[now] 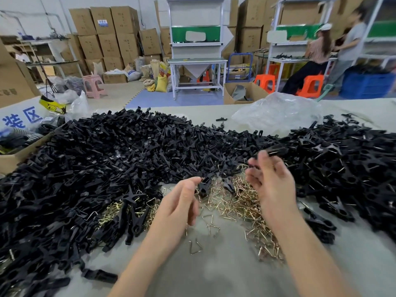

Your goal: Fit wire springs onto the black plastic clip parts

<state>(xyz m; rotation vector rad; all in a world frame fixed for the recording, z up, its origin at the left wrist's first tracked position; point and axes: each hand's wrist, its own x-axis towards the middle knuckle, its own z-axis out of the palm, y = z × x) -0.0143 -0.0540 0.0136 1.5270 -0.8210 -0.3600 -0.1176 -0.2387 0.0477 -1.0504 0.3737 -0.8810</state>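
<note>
A big heap of black plastic clip parts (96, 163) covers the table's left and middle. Brass-coloured wire springs (242, 202) lie in a loose pile between my hands, with single triangular springs (196, 246) nearer me. My left hand (177, 206) pinches one black clip part (203, 186) between thumb and forefinger above the springs. My right hand (272, 185) is raised with its fingers spread and relaxed. A blurred black clip (276, 150) sits just past its fingertips; whether they touch is unclear.
Assembled black clips (347, 168) are heaped on the right. A crumpled clear plastic bag (278, 114) lies at the table's far edge. A cardboard box (12, 159) stands at the left edge. Two people work at benches far right, among stools and stacked cartons.
</note>
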